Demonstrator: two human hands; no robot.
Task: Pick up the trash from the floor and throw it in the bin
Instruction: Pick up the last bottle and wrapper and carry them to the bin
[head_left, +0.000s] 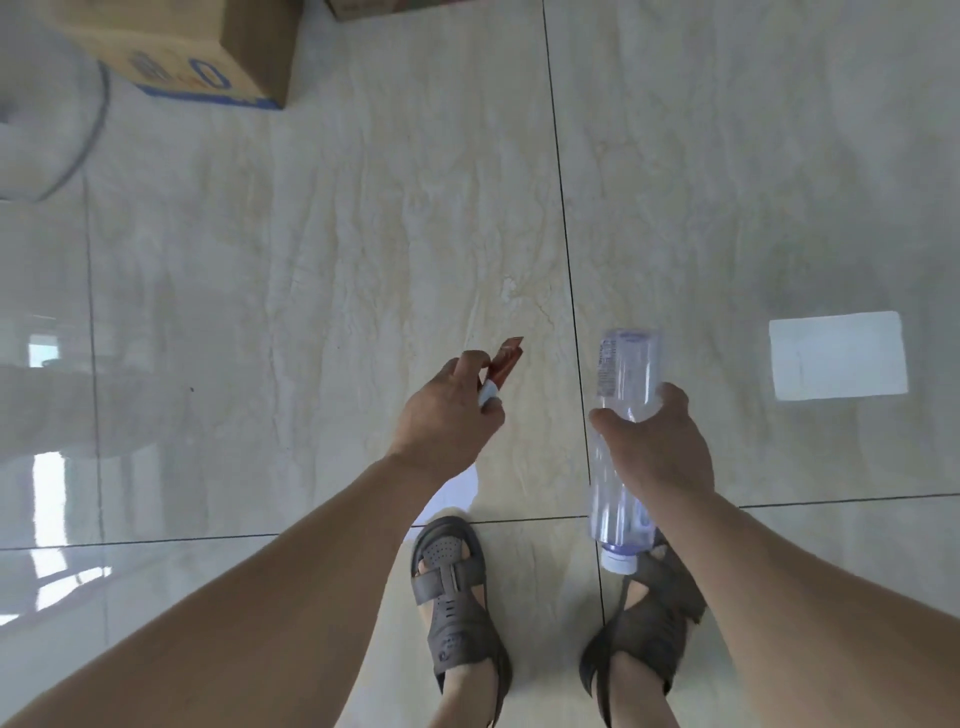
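Above tiled floor (322, 260), left hand (447, 415) pinches wrapper (504, 361), right hand (657, 449) grips bottle (626, 374).

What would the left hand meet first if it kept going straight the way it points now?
Probably nothing but bare floor tile. The left hand, pinching a red wrapper, points up and slightly right in the picture. The cardboard box lies well off to the left; depth is unclear.

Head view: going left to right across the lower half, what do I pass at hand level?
Left hand → red wrapper pinched in it → dark tile seam → clear plastic bottle held by the right hand → bright reflection patch on the floor.
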